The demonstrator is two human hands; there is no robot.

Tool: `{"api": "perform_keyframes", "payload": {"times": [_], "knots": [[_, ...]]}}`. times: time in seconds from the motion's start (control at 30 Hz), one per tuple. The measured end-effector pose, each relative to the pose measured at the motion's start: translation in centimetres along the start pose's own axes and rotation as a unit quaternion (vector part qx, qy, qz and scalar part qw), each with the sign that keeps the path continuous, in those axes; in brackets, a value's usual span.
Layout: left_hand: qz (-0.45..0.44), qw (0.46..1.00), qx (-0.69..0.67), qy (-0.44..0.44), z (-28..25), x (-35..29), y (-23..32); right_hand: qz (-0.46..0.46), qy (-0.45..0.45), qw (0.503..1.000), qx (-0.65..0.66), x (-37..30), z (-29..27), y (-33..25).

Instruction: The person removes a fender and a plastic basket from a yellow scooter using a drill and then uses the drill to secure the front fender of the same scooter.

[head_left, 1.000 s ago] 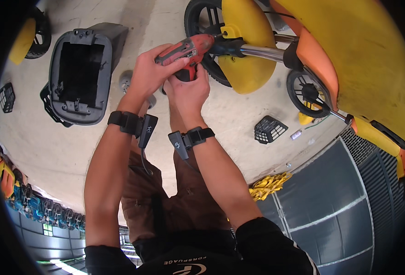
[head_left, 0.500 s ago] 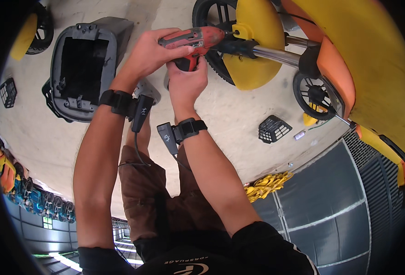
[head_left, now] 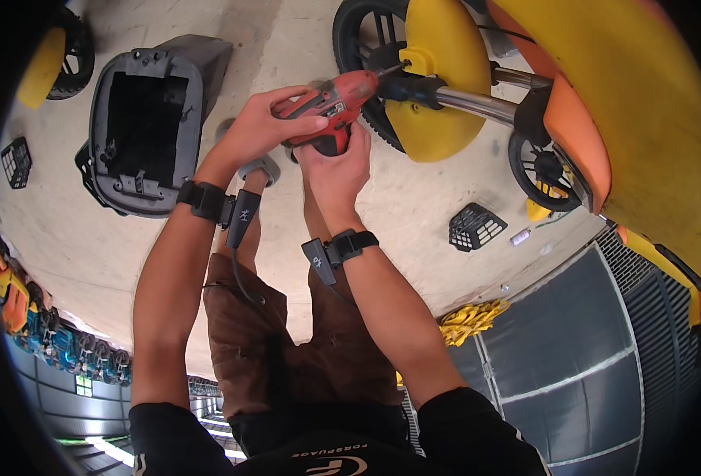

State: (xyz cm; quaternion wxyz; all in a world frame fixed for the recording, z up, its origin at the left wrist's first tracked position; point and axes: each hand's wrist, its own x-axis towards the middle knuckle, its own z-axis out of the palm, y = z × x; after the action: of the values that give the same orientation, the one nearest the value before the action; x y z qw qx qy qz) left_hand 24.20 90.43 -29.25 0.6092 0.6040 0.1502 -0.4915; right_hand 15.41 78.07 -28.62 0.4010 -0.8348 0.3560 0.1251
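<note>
Both my hands hold a red and black power drill (head_left: pixel 342 99), its bit pointing up and right. The bit's tip meets or nearly meets a bolt spot on the yellow fender (head_left: pixel 446 95) of a black-spoked wheel (head_left: pixel 358 40); I cannot tell if they touch. My left hand (head_left: pixel 263 131) wraps over the drill's rear body, thumb along its side. My right hand (head_left: pixel 338 166) is closed round the handle from below. A shiny metal fork tube (head_left: pixel 477 105) runs from the wheel to the orange and yellow vehicle body (head_left: pixel 644 119).
A grey plastic housing with a dark opening (head_left: pixel 188 151) lies on the floor at left. Black baskets lie left (head_left: pixel 15 163) and right (head_left: pixel 474 227). A small can (head_left: pixel 520 236), a pile of yellow straps (head_left: pixel 473 321) and a second wheel (head_left: pixel 543 170) are at right.
The drill has tilted more steeply, its rear end moving down while the bit stays by the fender. Both hands have shifted down with it, the right one slightly rightward.
</note>
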Motion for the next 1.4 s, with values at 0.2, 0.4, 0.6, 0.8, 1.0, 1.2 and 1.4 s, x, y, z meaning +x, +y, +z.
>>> {"api": "perform_keyframes", "payload": {"times": [0.2,0.4,0.6,0.8,1.0,1.2,1.4], "knots": [[-0.082,0.995,-0.047,-0.025,-0.4,3.0,0.8,-0.049,0.009,0.999,-0.002,-1.3,-1.0,2.2],[-0.068,0.974,0.169,-0.133,1.3,3.9,-0.5,-0.022,-0.102,0.995,-0.007,-3.0,-2.0,3.7],[-0.025,0.974,0.176,0.140,0.3,-3.1,-7.6,0.120,-0.294,0.934,-0.164,-1.0,-1.7,4.7],[-0.173,0.977,0.020,0.127,-4.7,-14.2,-13.1,0.161,-0.362,0.857,-0.329,-0.4,-2.2,6.1],[-0.291,0.941,0.018,0.171,-6.8,-20.3,-21.4,0.220,-0.321,0.866,-0.314,-0.9,-3.5,11.0],[-0.130,0.967,-0.014,0.217,-2.8,-15.3,-22.2,0.299,-0.277,0.887,-0.216,-3.4,-6.9,14.6],[-0.222,0.928,-0.128,0.269,1.6,-8.6,-24.7,0.390,-0.218,0.887,-0.114,-9.1,-10.4,19.7]]}}
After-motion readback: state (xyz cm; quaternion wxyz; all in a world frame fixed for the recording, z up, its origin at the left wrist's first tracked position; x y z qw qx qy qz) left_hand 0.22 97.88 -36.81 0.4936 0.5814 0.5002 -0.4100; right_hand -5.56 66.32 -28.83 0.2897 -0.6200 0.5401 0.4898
